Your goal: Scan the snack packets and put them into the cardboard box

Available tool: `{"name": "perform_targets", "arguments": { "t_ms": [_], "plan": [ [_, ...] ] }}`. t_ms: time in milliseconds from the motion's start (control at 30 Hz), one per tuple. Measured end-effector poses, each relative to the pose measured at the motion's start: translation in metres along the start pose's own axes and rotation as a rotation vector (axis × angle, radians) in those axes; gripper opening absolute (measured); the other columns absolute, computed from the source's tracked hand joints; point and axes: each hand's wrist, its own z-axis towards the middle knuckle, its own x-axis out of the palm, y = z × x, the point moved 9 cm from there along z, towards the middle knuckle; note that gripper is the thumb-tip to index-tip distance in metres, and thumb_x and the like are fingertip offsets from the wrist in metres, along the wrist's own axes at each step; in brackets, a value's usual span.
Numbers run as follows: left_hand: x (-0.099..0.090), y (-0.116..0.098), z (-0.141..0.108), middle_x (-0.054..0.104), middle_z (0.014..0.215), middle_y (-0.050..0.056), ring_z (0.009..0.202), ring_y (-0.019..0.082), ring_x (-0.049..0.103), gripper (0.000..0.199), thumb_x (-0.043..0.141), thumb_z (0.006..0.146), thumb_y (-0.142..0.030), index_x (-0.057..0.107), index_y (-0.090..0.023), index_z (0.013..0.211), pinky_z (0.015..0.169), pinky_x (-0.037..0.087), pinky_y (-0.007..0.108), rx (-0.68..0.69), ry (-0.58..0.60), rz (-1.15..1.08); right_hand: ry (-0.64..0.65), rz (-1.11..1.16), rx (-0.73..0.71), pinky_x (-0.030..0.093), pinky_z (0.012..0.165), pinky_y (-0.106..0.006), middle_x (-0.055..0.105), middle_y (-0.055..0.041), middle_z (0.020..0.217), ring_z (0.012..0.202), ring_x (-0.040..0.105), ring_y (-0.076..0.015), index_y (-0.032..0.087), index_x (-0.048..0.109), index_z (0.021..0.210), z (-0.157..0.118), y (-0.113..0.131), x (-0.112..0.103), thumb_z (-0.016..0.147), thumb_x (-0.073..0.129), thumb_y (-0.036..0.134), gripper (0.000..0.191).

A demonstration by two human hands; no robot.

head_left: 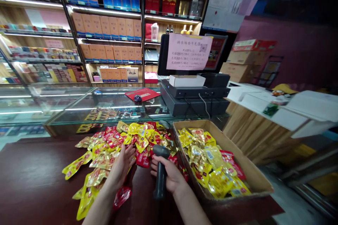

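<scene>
My left hand (126, 159) is at the near edge of a loose pile of snack packets (142, 135), fingers stretched out and apart from the thumb. Nothing shows in its palm. My right hand (169, 173) holds a black barcode scanner (160, 179), its thumb across the neck and its fingers behind the handle. The shiny packets are yellow, gold and red, spread over the dark red tabletop (37, 182). Just right of my right hand stands an open cardboard box (253, 174) with more of the same packets in it. A red packet (122, 197) lies by my left forearm.
Behind the pile runs a glass display counter (76, 114) with a red mat (148, 94) and a computer mouse (137, 98). A monitor with a pink paper sign (187, 52) stands above a black cash drawer (192, 103). Boxed goods fill the back shelves (105, 26).
</scene>
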Motion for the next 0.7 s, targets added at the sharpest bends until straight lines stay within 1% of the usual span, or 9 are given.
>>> {"name": "perform_targets", "arguments": {
  "t_ms": [100,200,300,367,433,500,600,633,700],
  "plan": [
    [0.0,0.007,0.003,0.034,0.145,0.016,0.132,0.024,0.034,0.067,0.032,0.088,-0.054,0.032,-0.012,0.141,0.108,0.026,0.036,-0.001,0.003,0.02,-0.051,0.053,0.021,0.049,0.062,-0.024,0.059,-0.0007,0.057,0.059,0.06,-0.0121,0.014,0.06,0.071,0.004,-0.006,-0.001,0.064,0.073,0.031,0.022],
    [-0.003,0.014,0.006,0.038,0.143,0.016,0.131,0.025,0.036,0.066,0.033,0.088,-0.055,0.036,-0.014,0.139,0.109,0.025,0.039,0.005,-0.034,0.094,-0.046,0.097,0.007,0.047,0.058,-0.021,0.055,0.002,0.053,0.053,0.056,-0.0092,0.014,0.058,0.068,0.008,-0.007,0.003,0.062,0.074,0.027,0.022],
    [-0.006,0.016,0.004,0.04,0.142,0.014,0.131,0.024,0.036,0.062,0.043,0.085,-0.054,0.042,-0.018,0.136,0.108,0.028,0.039,0.06,-0.047,0.196,-0.037,0.118,-0.014,0.046,0.057,-0.021,0.055,0.0029,0.053,0.05,0.054,-0.0077,0.013,0.059,0.068,0.01,-0.009,0.004,0.06,0.075,0.025,0.021],
    [-0.004,0.016,-0.001,0.043,0.141,0.011,0.131,0.023,0.037,0.058,0.052,0.082,-0.051,0.048,-0.022,0.131,0.105,0.033,0.037,0.079,-0.021,0.252,-0.061,0.096,-0.009,0.046,0.059,-0.021,0.061,0.0002,0.058,0.054,0.057,-0.0089,0.012,0.062,0.073,0.008,-0.013,0.0,0.059,0.075,0.024,0.022],
    [-0.001,0.015,-0.007,0.045,0.139,0.007,0.13,0.023,0.037,0.053,0.06,0.078,-0.049,0.054,-0.025,0.125,0.102,0.038,0.035,0.083,0.0,0.294,-0.083,0.048,-0.011,0.047,0.061,-0.021,0.067,-0.0041,0.067,0.061,0.061,-0.0111,0.011,0.066,0.079,0.005,-0.015,-0.003,0.059,0.076,0.026,0.027],
    [0.002,0.015,-0.013,0.047,0.138,0.005,0.13,0.023,0.038,0.05,0.064,0.074,-0.047,0.059,-0.026,0.119,0.1,0.039,0.034,0.075,0.007,0.328,-0.07,-0.001,-0.044,0.047,0.065,-0.022,0.071,-0.0074,0.082,0.072,0.064,-0.0136,0.012,0.068,0.086,-0.001,-0.013,0.0,0.058,0.077,0.026,0.032],
    [0.006,0.018,-0.017,0.049,0.136,0.004,0.129,0.023,0.039,0.046,0.066,0.073,-0.047,0.063,-0.025,0.114,0.096,0.043,0.032,0.051,0.0,0.374,-0.036,-0.052,-0.107,0.048,0.074,-0.024,0.07,-0.0077,0.101,0.089,0.064,-0.0173,0.015,0.07,0.092,-0.012,-0.006,0.009,0.057,0.077,0.025,0.038],
    [0.007,0.02,-0.016,0.049,0.136,0.004,0.127,0.024,0.041,0.046,0.066,0.073,-0.047,0.063,-0.025,0.113,0.093,0.045,0.032,0.037,-0.009,0.371,-0.026,-0.054,-0.116,0.047,0.076,-0.025,0.07,-0.0075,0.102,0.093,0.063,-0.0182,0.016,0.07,0.093,-0.016,-0.005,0.012,0.057,0.077,0.025,0.038],
    [0.008,0.027,-0.013,0.05,0.134,0.007,0.12,0.025,0.048,0.046,0.066,0.073,-0.047,0.062,-0.022,0.111,0.084,0.051,0.032,0.009,-0.015,0.344,-0.003,-0.043,-0.123,0.047,0.079,-0.027,0.071,-0.0075,0.098,0.095,0.063,-0.0194,0.015,0.07,0.093,-0.022,-0.003,0.017,0.057,0.077,0.025,0.038]
  ]
}}
